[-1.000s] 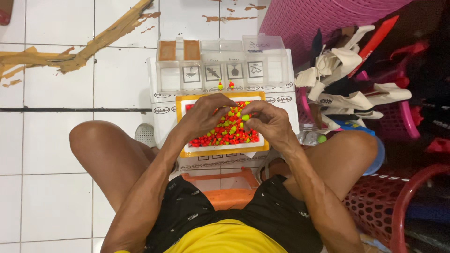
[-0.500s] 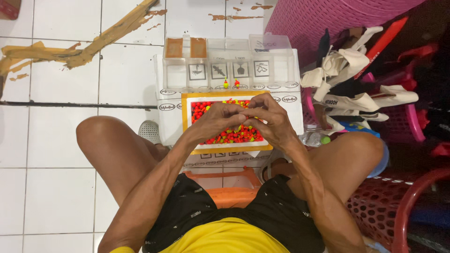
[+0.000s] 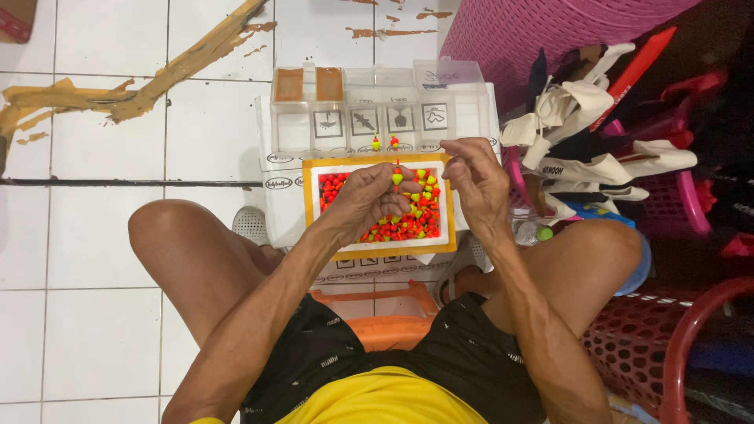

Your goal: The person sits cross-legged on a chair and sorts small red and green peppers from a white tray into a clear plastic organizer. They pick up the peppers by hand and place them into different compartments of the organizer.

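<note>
Over orange-rimmed tray [image 3: 449, 206] of beads [image 3: 408, 224]: left hand [image 3: 369, 198] now pinching yellow-red float [image 3: 397, 177], right hand [image 3: 475, 177] lifted clear, fingers curled, contents unclear.

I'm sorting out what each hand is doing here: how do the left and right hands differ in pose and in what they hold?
The left hand lies low over the orange-rimmed tray of beads, pinching a small yellow-green and red float at its fingertips; the right hand is raised beside the tray's right edge. The left hand plainly holds something; whether the right hand's closed fingers hold anything I cannot tell. Both are bare, with fingers curled.
</note>
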